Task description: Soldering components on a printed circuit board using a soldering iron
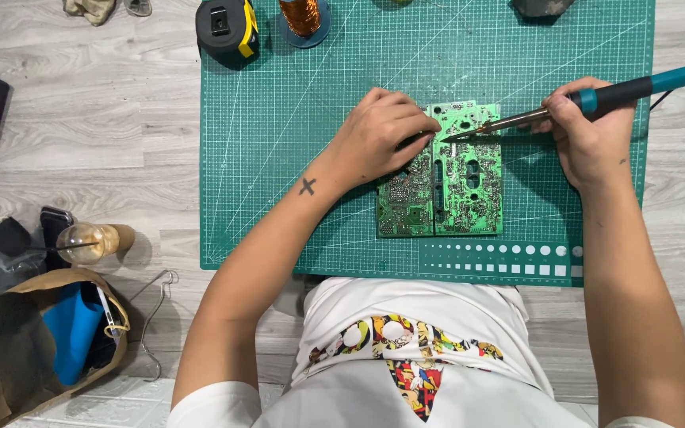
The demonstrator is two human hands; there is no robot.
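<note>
A green circuit board (pixel 461 186) lies solder side up on a green cutting mat (pixel 279 158). My left hand (pixel 378 139) rests on the board's upper left part with fingers curled; whether it pinches anything is hidden. My right hand (pixel 592 135) grips a soldering iron (pixel 596 99) with a teal and black handle. Its metal tip touches the board near the top edge, right next to my left fingertips.
A black and yellow tape measure (pixel 227 28) and a spool of copper wire (pixel 303 17) sit at the mat's far edge. On the wooden floor to the left lie a small glass bottle (pixel 93 242), a brown paper bag (pixel 41 341) and a wire hanger (pixel 152 317).
</note>
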